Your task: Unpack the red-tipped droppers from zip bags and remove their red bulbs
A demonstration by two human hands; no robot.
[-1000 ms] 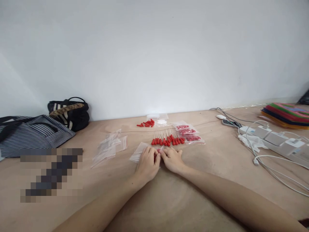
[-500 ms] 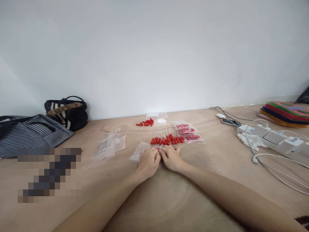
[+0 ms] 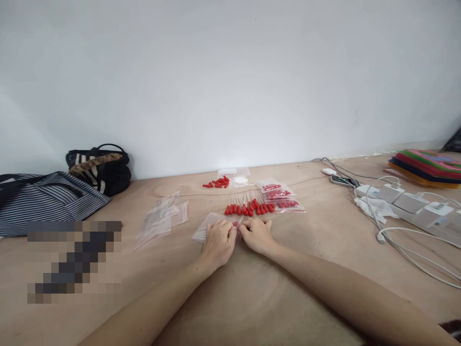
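Observation:
My left hand (image 3: 219, 241) is closed on a clear zip bag (image 3: 200, 229) lying on the table, its fingers curled. Close beside it, my right hand (image 3: 257, 234) is also closed, pinching the bag's right side. A bit of red shows inside the bag between the hands; the rest is covered by them. Just beyond my fingers lies a row of droppers (image 3: 248, 207), red bulbs toward me and thin clear tubes pointing away. Filled zip bags (image 3: 280, 194) with red bulbs inside overlap to the right of the row.
Loose red bulbs (image 3: 219, 182) and clear tubes (image 3: 241, 180) lie near the wall. Flat plastic bags (image 3: 162, 216) are at left, with a striped bag (image 3: 54, 202) and black bag (image 3: 111, 173) behind. At right are a power strip (image 3: 414, 217), cables and coloured folders (image 3: 428, 168).
My hands have shifted slightly on the bag, with a small gap now showing between them. The droppers and filled bags have stayed in place.

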